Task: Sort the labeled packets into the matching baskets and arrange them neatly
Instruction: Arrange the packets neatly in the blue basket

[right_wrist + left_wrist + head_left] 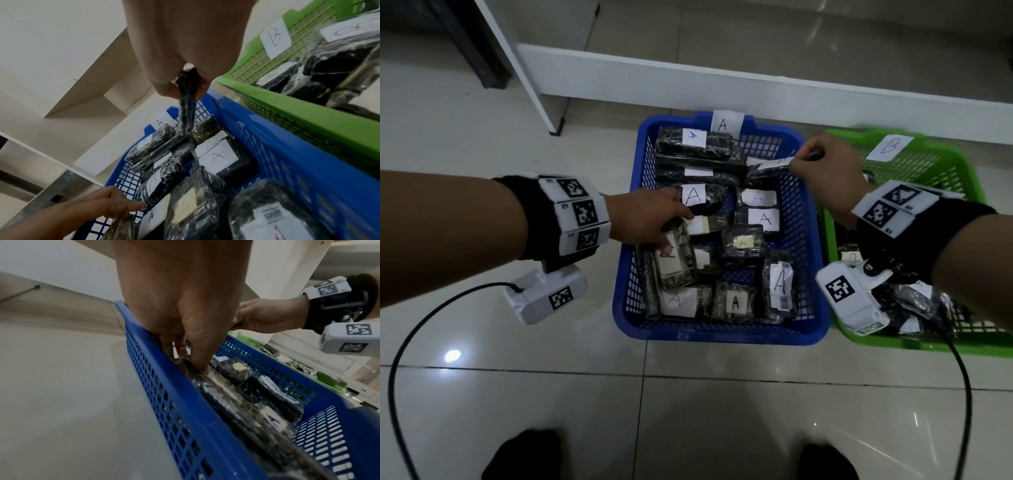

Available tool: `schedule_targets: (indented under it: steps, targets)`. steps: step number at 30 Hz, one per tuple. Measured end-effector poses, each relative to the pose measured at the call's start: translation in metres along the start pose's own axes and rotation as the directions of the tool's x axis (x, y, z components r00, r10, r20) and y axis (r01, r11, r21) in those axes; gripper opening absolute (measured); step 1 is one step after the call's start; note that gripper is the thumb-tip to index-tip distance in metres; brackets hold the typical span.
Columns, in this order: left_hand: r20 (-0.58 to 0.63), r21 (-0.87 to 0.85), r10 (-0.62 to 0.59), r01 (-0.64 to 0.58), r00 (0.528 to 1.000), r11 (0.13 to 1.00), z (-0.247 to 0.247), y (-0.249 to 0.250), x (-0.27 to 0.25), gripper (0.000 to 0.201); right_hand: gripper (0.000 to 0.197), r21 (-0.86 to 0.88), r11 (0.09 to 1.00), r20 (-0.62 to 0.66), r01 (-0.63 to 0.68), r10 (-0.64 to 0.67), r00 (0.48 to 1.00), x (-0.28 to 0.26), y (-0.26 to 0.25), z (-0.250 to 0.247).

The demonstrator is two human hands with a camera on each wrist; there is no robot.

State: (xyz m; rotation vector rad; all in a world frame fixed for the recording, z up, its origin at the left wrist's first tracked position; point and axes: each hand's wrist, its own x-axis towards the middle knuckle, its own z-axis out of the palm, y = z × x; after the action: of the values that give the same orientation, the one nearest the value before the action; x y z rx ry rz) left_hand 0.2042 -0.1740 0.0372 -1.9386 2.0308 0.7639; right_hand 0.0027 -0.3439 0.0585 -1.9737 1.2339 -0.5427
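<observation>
Pinching a dark plastic-wrapped packet (186,104) by its top edge, the right hand (825,171) is holding it over the far right part of the blue perforated plastic basket (804,240), which is tagged A; the packet is hanging down, its lower end touching the packets below. Its white label (768,163) is too blurred to read. The left hand (650,219) is gripping another wrapped packet with a white paper label (674,263) at the basket's left wall, thumb on the label, fingers (180,347) curled behind it. The green perforated plastic basket (962,178), tagged B, is sitting just beside the blue one on the tiled floor and is holding more packets. Packets are looking light, soft at the film edges, firm in the middle; the film is probably slippery, so gripping across the body is likely safer than by a loose corner. Most visible labels in the blue basket are reading A.
</observation>
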Motion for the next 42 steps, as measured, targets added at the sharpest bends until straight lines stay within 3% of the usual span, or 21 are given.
schedule_targets:
  steps: [4,7,14,16,19,21,23,26,32,35,39,42]
  targets:
    - [0.027,-0.045,0.014,-0.013,1.000,0.999,-0.001,-0.002,0.001,0.066,0.016,-0.040,0.998,0.015,0.038,-0.037,0.999,0.002,0.001,0.002]
    - [0.044,-0.026,0.015,-0.014,0.999,1.000,-0.001,-0.002,0.002,0.063,0.003,-0.006,0.998,0.054,0.063,-0.063,0.997,0.004,-0.001,0.006]
    - [0.060,0.022,0.020,-0.021,0.998,1.000,0.001,0.000,0.001,0.061,0.043,-0.040,0.971,0.087,0.236,-0.232,0.969,0.010,-0.011,0.017]
    - [0.055,0.004,0.032,-0.032,0.998,0.999,0.001,-0.001,0.000,0.060,0.036,-0.175,0.926,0.201,0.335,-0.299,0.933,0.010,-0.018,0.020]
    - [0.037,-0.030,0.049,-0.048,0.998,0.998,0.000,-0.001,-0.002,0.059,0.034,-0.255,0.824,0.472,0.506,-0.351,0.809,0.010,-0.026,0.026]
    - [0.012,-0.065,0.058,-0.057,0.998,0.996,0.000,-0.002,-0.004,0.059,0.038,-0.268,0.784,0.575,0.560,-0.336,0.746,0.011,-0.028,0.034]
    - [-0.012,-0.089,0.058,-0.059,0.998,0.994,0.001,0.000,-0.005,0.060,0.043,-0.375,0.720,0.647,0.583,-0.247,0.721,0.012,-0.025,0.045]
    - [-0.029,-0.097,0.057,-0.060,0.998,0.993,0.004,-0.001,-0.003,0.061,0.042,-0.453,0.726,0.658,0.517,-0.119,0.744,0.016,-0.013,0.058]
    - [-0.018,-0.149,0.061,-0.063,0.998,0.987,0.006,-0.005,-0.003,0.060,0.024,-0.491,0.706,0.536,0.510,-0.217,0.816,0.021,0.007,0.066]
    - [-0.028,-0.153,0.060,-0.064,0.998,0.986,0.006,-0.006,-0.004,0.062,0.023,-0.435,0.782,0.500,0.446,-0.202,0.842,0.019,0.006,0.061]
    - [0.015,-0.246,0.018,-0.014,1.000,0.969,-0.003,-0.004,-0.003,0.070,0.018,-0.338,0.895,0.254,0.291,-0.211,0.944,0.026,-0.005,0.045]
    - [0.076,-0.397,0.022,0.010,0.997,0.918,-0.012,-0.005,-0.004,0.051,0.023,-0.228,0.956,0.065,0.184,-0.174,0.983,0.032,-0.008,0.033]
